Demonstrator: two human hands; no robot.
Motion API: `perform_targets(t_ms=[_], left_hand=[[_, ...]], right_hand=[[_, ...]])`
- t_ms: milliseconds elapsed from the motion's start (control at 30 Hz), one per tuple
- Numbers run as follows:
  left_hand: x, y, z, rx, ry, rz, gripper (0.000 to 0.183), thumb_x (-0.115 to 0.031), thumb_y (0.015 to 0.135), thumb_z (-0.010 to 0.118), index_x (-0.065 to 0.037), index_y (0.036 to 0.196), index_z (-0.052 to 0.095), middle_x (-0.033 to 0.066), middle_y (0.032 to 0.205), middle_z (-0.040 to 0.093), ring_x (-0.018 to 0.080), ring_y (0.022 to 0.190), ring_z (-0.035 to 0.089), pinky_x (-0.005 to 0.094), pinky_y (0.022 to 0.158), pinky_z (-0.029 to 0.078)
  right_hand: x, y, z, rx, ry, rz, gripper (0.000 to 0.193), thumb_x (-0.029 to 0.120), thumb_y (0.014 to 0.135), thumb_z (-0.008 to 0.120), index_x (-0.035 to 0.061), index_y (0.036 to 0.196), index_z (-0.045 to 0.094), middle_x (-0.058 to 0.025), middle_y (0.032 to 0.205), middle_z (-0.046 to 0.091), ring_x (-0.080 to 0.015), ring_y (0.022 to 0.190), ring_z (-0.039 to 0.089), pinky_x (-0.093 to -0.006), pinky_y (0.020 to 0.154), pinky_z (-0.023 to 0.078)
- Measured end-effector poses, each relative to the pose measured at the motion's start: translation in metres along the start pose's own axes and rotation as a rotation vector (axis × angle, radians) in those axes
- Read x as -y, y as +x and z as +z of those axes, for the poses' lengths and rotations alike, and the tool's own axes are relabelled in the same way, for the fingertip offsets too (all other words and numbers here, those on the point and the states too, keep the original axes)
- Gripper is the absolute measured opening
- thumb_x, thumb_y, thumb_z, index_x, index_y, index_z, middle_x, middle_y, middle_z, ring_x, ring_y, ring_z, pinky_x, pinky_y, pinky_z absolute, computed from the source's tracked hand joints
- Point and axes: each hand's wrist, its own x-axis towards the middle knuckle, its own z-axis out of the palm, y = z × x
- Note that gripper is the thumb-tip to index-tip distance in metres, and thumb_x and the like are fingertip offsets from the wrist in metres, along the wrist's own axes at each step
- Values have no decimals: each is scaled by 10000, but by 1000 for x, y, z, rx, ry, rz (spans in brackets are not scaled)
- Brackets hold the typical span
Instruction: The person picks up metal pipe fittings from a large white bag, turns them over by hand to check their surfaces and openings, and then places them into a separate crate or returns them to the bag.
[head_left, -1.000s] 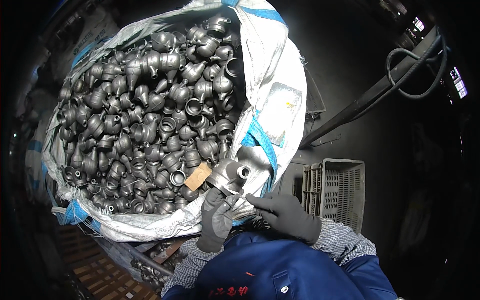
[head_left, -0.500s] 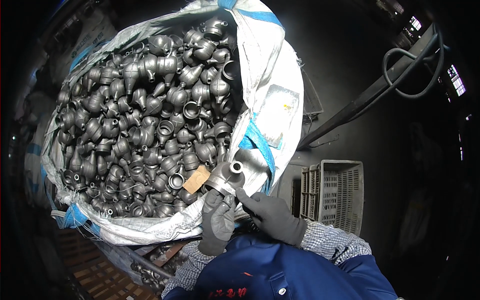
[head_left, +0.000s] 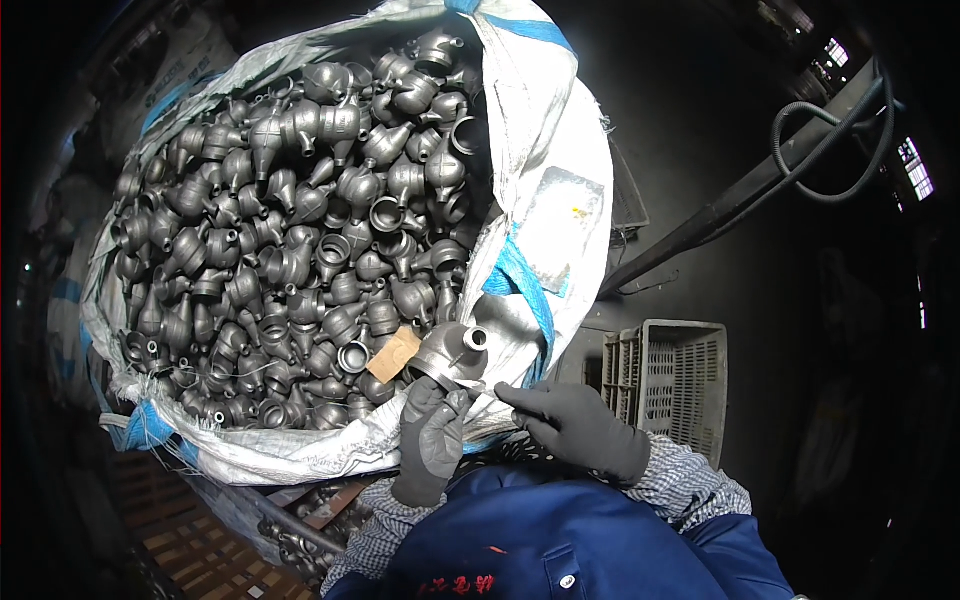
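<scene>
A dark grey bulb-shaped metal casting (head_left: 440, 355) with a short hollow neck is held at the near right rim of a large white woven bulk bag (head_left: 350, 462). My gloved left hand (head_left: 432, 440) grips its lower edge from below. Just to the right, my gloved right hand (head_left: 580, 428) has its fingers closed, the tips pointing at the casting. A thin pale sliver shows between those fingertips and the casting's rim; its kind is unclear. Many similar castings (head_left: 300, 255) fill the bag, and a brown piece of cardboard (head_left: 394, 354) lies on them beside the held one.
A grey slatted plastic crate (head_left: 684, 390) stands on the floor at the right. Beyond it a slanting metal pole (head_left: 720, 200) carries a looped hose (head_left: 835, 190). Blue straps (head_left: 520, 285) hang on the bag. At lower left lies a brown slatted surface (head_left: 205, 545).
My right hand has drawn back a little to the right, away from the casting's rim. The left hand still holds the casting in nearly the same place.
</scene>
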Motion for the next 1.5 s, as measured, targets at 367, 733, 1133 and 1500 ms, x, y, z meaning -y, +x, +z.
perform_targets(t_ms=[367, 733, 1133, 1500], left_hand=[[-9, -5, 22, 6, 51, 2, 405, 55, 879, 549, 12, 1277, 495, 137, 1158, 613, 212, 1048, 623, 353, 951, 522], [-3, -3, 14, 13, 79, 35, 381, 46, 894, 540, 29, 1273, 497, 134, 1175, 614, 215, 1091, 609, 331, 948, 514], [-8, -3, 14, -32, -33, -39, 403, 100, 866, 525, 38, 1263, 494, 138, 1119, 621, 197, 1001, 631, 336, 949, 525], [-20, -1, 20, -80, 213, -36, 242, 15, 895, 579, 35, 1135, 566, 88, 973, 652, 143, 908, 646, 351, 907, 542]], right_hand=[[-15, 4, 9, 68, 250, 1, 444, 49, 850, 630, 94, 1290, 586, -159, 804, 637, -220, 686, 637, -323, 653, 500], [11, 8, 11, 59, -178, 3, 464, 60, 837, 613, 108, 1295, 562, -146, 827, 616, -298, 714, 627, -364, 650, 498], [-1, 4, 12, 34, -31, 5, 488, 60, 845, 614, 151, 1321, 560, -155, 848, 617, -280, 723, 622, -351, 661, 494], [11, -1, -26, 45, 551, 272, 385, 79, 878, 651, 23, 1256, 604, -62, 972, 690, -86, 818, 608, -248, 730, 498]])
